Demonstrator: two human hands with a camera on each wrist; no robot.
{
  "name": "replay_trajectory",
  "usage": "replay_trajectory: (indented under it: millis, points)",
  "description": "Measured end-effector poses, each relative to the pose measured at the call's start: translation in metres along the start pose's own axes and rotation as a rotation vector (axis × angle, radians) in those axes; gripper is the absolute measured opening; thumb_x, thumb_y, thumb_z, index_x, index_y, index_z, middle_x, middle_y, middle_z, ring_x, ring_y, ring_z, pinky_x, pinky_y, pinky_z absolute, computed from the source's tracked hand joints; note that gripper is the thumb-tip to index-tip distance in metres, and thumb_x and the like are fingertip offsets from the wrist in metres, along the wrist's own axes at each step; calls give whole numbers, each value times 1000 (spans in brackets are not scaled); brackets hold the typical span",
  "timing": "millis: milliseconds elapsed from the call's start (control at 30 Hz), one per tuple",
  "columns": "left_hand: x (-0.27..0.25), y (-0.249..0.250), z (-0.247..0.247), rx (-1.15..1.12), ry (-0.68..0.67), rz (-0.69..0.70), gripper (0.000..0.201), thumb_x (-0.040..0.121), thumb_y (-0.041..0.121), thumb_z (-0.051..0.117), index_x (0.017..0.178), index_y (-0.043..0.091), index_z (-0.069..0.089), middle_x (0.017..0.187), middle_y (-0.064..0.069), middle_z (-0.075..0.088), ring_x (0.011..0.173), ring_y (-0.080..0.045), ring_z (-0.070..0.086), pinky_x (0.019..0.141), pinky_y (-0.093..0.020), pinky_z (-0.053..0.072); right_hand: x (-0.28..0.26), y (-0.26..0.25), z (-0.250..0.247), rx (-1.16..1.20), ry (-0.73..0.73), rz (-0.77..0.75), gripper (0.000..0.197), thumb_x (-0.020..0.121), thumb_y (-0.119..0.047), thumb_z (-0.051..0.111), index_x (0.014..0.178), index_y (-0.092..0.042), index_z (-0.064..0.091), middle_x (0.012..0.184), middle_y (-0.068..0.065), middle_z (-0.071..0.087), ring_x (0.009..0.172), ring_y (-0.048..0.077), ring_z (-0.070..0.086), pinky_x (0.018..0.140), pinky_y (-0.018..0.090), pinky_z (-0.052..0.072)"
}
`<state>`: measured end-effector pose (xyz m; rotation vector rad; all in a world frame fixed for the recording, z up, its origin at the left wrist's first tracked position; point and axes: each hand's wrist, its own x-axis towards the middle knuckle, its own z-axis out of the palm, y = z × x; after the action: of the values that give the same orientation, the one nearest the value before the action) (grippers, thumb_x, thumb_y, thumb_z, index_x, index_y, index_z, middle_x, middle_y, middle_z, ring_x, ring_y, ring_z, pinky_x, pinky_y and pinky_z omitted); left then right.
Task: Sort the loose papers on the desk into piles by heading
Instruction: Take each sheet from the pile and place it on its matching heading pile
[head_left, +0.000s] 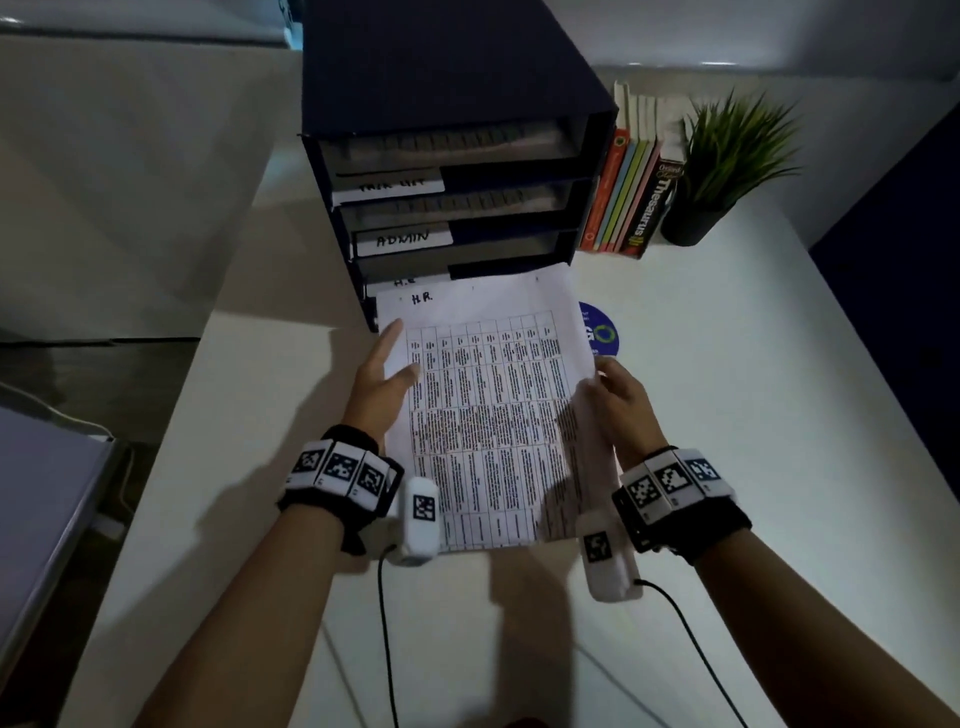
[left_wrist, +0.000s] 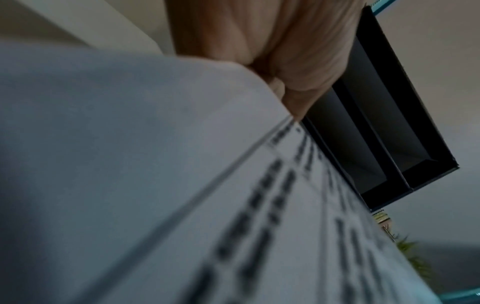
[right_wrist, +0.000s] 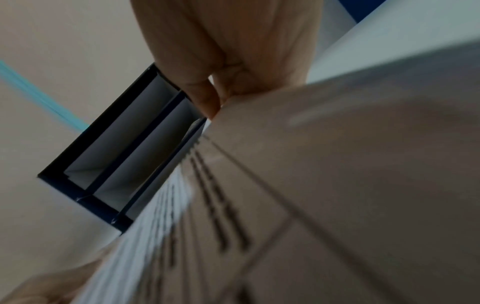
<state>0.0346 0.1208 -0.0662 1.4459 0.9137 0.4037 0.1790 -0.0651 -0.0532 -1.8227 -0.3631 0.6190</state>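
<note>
Nearest, both forearms reach over the white desk (head_left: 727, 415), each wrist strapped with a marker band. Left hand (head_left: 382, 382) lies flat-fingered along the left edge of the paper stack (head_left: 488, 410), fingers straight, thumb on top. Right hand (head_left: 621, 402) holds the stack's right edge; the right wrist view shows thumb and fingers pinching the sheets. Top sheet: printed table, handwritten "H.R." at upper left. The stack's far edge sits at the mouth of the lowest slot of the dark blue tray organizer (head_left: 457, 104). Slot labels above include "ADMIN". Beside the stack, a blue round sticker (head_left: 602, 332). Farther right, upright books (head_left: 631, 202) and a potted plant (head_left: 727, 156).
</note>
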Motion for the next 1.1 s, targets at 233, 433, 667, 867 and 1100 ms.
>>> replay_trajectory:
  millis: [233, 433, 667, 867, 1100]
  points:
    - [31, 1, 6, -12, 70, 41, 58, 94, 3, 47, 144, 25, 29, 154, 6, 19, 141, -10, 16, 109, -25, 18, 5, 7, -20, 244, -167, 198, 26, 89, 3, 48, 112, -10, 52, 80, 9, 62, 59, 15, 58, 49, 21, 49]
    - [69, 15, 2, 20, 119, 22, 55, 95, 4, 45, 145, 20, 28, 155, 3, 16, 142, -12, 16, 106, -20, 21, 4, 18, -21, 299, -262, 349, 16, 91, 0, 46, 98, -9, 57, 75, 9, 66, 44, 19, 58, 37, 19, 39]
    - [66, -1, 0, -204, 228, -127, 23, 93, 3, 41, 87, 24, 49, 108, -10, 56, 99, -24, 54, 81, -34, 47, 46, 5, 6, 434, -12, 255, 18, 92, 5, 44, 83, -9, 49, 57, 6, 49, 33, 13, 50, 36, 17, 38]
    - [43, -23, -4, 137, 302, -166, 21, 91, 6, 43, 105, 19, 50, 115, -9, 55, 104, -22, 50, 82, -27, 37, 102, -36, 51, 480, 73, 242, 25, 93, 5, 40, 117, 1, 43, 49, 8, 59, 54, 23, 65, 47, 23, 49]
    - [37, -36, 6, 945, -140, -229, 83, 76, 28, 73, 144, 26, 25, 152, -10, 9, 141, -33, 7, 112, -50, 23, 139, -69, 78, -223, 161, 108, 49, 97, -45, 35, 128, -11, 52, 132, 16, 52, 126, 32, 41, 104, 33, 29]
